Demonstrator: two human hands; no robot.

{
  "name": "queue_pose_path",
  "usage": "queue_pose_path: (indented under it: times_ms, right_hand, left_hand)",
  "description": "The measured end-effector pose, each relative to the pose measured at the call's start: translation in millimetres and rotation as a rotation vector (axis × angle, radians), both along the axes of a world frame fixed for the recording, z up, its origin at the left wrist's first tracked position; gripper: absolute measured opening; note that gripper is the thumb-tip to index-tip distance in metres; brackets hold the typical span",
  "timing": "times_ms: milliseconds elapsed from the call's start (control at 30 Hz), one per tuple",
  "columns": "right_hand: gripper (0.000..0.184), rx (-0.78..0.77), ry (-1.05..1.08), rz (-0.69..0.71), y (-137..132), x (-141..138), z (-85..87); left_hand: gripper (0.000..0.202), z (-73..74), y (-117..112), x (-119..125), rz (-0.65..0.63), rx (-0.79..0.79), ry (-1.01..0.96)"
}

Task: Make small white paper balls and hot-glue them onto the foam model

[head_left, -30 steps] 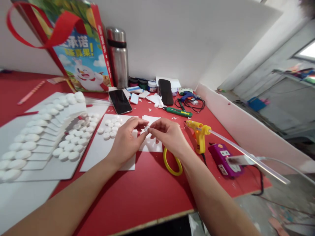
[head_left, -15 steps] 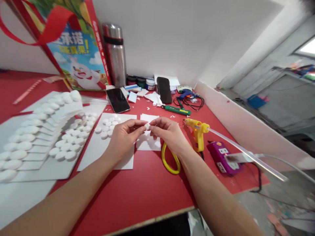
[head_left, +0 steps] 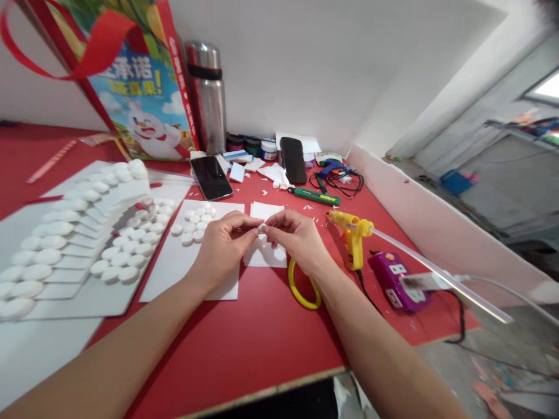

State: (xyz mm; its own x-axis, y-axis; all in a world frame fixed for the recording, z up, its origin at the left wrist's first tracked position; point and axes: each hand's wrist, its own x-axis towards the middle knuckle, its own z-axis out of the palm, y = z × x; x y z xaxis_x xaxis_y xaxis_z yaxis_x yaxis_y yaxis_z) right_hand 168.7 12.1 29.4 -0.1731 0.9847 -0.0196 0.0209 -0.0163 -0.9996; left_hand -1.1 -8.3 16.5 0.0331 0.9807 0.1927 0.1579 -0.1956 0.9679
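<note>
Between the fingertips of my left hand (head_left: 227, 244) and my right hand (head_left: 297, 235) is a small white piece (head_left: 262, 228), mostly covered by the fingers. Both hands are pinched closed on it, above a small white sheet (head_left: 266, 256). Left of them, round white discs (head_left: 198, 221) lie clustered on a white board (head_left: 174, 273). A yellow ring (head_left: 303, 291) rests on the red table under my right wrist. Just right of that hand stands a yellow glue gun (head_left: 353, 235) with a long clear glue stick in its back.
Overlapping white cards with oval discs (head_left: 48, 241) and more discs (head_left: 126, 250) fill the left side. Behind are a phone (head_left: 212, 177), another phone (head_left: 293, 160), a green cutter (head_left: 317, 196), a steel flask (head_left: 207, 99) and a gift bag (head_left: 148, 110). A purple power block (head_left: 399, 282) sits right.
The fingers have closed in a little more over the small white piece, which shows less. The whole view has shifted slightly; the things on the table stay in place.
</note>
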Motion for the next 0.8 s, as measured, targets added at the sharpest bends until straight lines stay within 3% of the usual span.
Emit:
queue_pose_path:
  times_ms: [267, 400, 533, 633, 800]
  right_hand:
    - [0.022, -0.054, -0.044, 0.003, -2, 0, 4.8]
    - [0.029, 0.011, -0.075, -0.009, -2, 1, 6.3]
    - [0.029, 0.114, -0.081, -0.138, 0, 5, 6.9]
    - [0.024, 0.145, -0.059, -0.181, 1, 7, 6.1]
    - [0.029, 0.131, -0.037, -0.172, 1, 7, 5.0]
  left_hand:
    - [0.016, 2.5, -2, 2, -0.041, 0.226, 0.253]
    - [0.014, 2.2, -3, 1, 0.0, 0.209, 0.264]
    - [0.022, 3.6, -1, -3, 0.033, 0.156, 0.237]
    - [0.022, 16.9, 4, -11, 0.038, 0.089, 0.229]
    - [0.02, 54.9, 14, -33, 0.064, -0.007, 0.391]
